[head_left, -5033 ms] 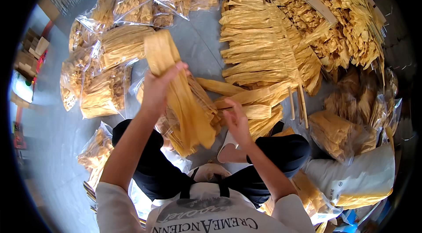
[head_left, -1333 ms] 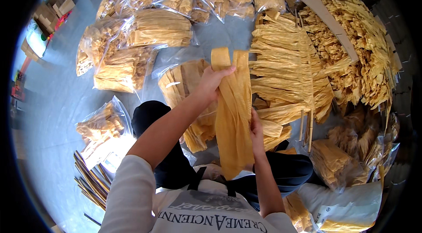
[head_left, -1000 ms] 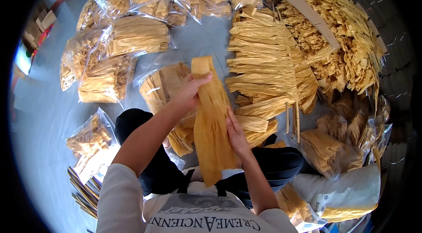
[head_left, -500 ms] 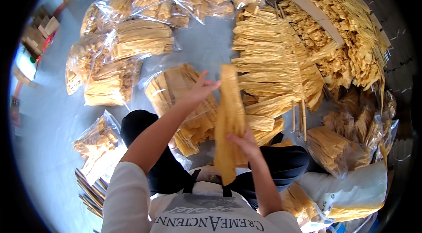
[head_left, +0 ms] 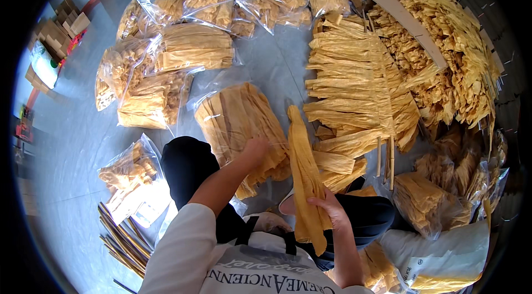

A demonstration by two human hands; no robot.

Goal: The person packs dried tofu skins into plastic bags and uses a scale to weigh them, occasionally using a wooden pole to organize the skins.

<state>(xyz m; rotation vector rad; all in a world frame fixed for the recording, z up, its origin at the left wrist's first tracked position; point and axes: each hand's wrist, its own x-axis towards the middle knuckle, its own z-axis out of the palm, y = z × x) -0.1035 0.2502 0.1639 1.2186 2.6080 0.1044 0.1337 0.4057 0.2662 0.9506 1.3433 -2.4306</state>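
A long, wrinkled yellow sheet point(head_left: 306, 169), which looks like dried bean curd skin, stands nearly upright in front of me. My right hand point(head_left: 331, 209) grips its lower right edge, thumb across the front. Left of the sheet, my left hand point(head_left: 257, 151) is over a stack of similar sheets point(head_left: 233, 111) in a clear plastic bag. That hand is blurred and its fingers are hard to make out; whether it touches the stack, I cannot tell. To the right, a row of yellow sheets point(head_left: 346, 80) lies folded over thin poles point(head_left: 391, 164).
Filled clear bags point(head_left: 194, 47) line the far left floor. A high heap of yellow sheets point(head_left: 460, 67) with a cardboard strip point(head_left: 407, 28) rises at the far right. Dark sticks point(head_left: 124, 238) lie near left, beside a smaller bag point(head_left: 130, 172). A white sack point(head_left: 438, 252) sits near right.
My left hand has come down from beside the sheet's upper end to above the bagged stack. The sheet, still in my right hand, sits lower and leans left at its top.
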